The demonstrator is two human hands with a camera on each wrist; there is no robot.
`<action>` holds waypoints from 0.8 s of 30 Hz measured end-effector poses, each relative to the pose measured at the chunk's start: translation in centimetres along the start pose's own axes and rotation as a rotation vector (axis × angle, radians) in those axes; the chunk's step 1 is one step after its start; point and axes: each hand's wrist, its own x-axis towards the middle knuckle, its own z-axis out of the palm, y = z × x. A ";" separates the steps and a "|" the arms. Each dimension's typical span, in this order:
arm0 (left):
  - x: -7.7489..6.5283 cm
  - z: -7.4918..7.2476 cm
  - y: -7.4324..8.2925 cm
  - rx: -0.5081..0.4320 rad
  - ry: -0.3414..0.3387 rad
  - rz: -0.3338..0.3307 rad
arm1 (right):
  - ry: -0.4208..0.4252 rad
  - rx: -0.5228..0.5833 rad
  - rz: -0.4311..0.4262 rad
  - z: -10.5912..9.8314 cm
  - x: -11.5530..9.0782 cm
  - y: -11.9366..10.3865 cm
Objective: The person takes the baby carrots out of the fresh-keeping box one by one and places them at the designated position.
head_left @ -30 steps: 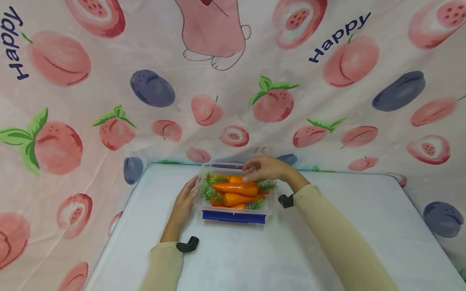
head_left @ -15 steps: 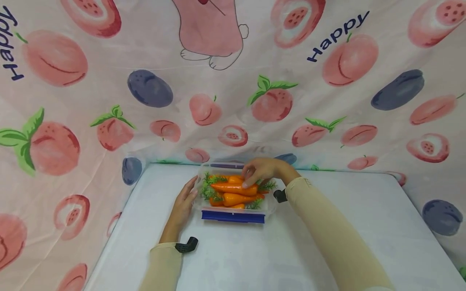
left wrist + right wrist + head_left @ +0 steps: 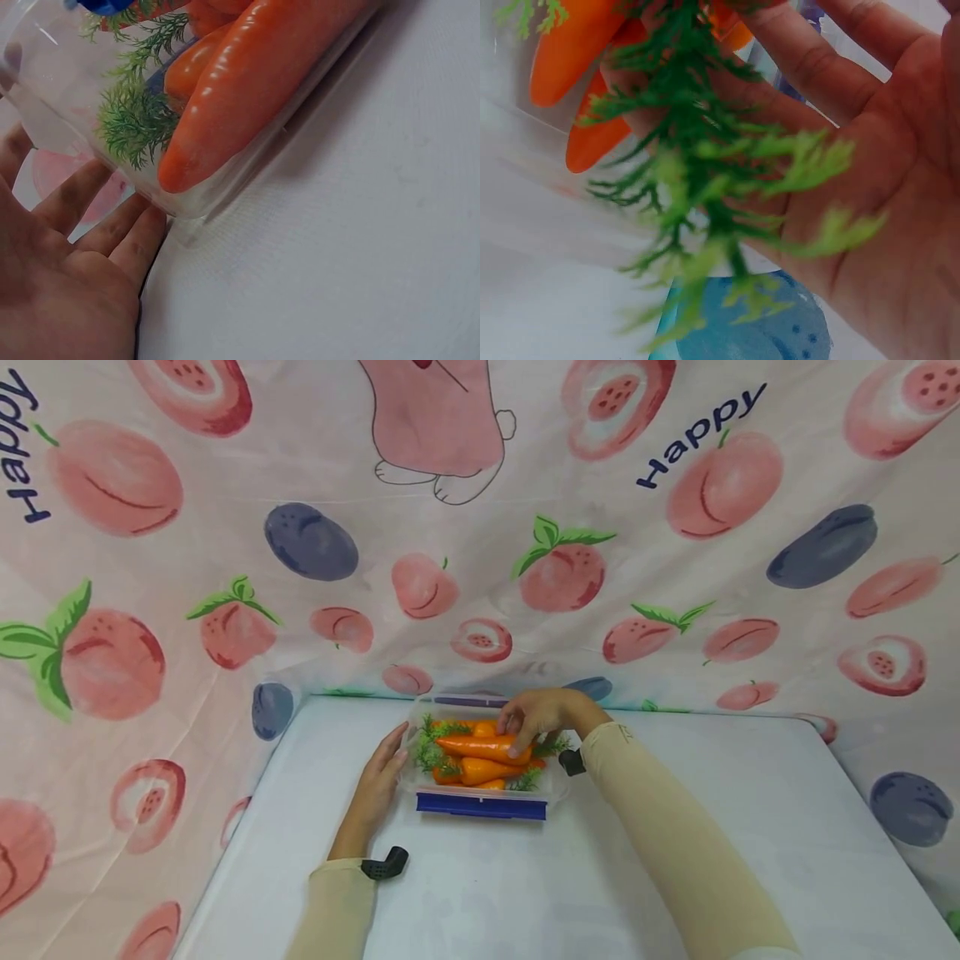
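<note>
A clear plastic food box (image 3: 558, 787) holds several shiny orange carrots with feathery green tops. The person's right hand (image 3: 555, 712) reaches in from the right and grips the uppermost carrot (image 3: 472, 746) near its thick end, thumb on the near side. That carrot lies across the others. In the right wrist view its leafy top (image 3: 705, 142) hangs before the palm, and the fingertips are hidden. The left hand (image 3: 378, 785) rests its fairly straight fingers against the box's left wall; the left wrist view shows them at the clear corner, beside a carrot (image 3: 247, 90) inside.
The white table (image 3: 480, 885) carries the box close to its back edge. A blue latch flap (image 3: 480, 807) hangs out from the box's front. Behind the table rises a fruit-printed cloth (image 3: 480, 602). Each wrist wears a small black camera.
The right hand has moved down from above the box onto the top carrot, its thumb now on the carrot's near side. The left hand and the box have stayed in place.
</note>
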 end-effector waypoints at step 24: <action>-0.2 0.0 0.2 0.021 0.000 -0.014 | 0.056 -0.044 -0.192 0.3 -1.0 0.8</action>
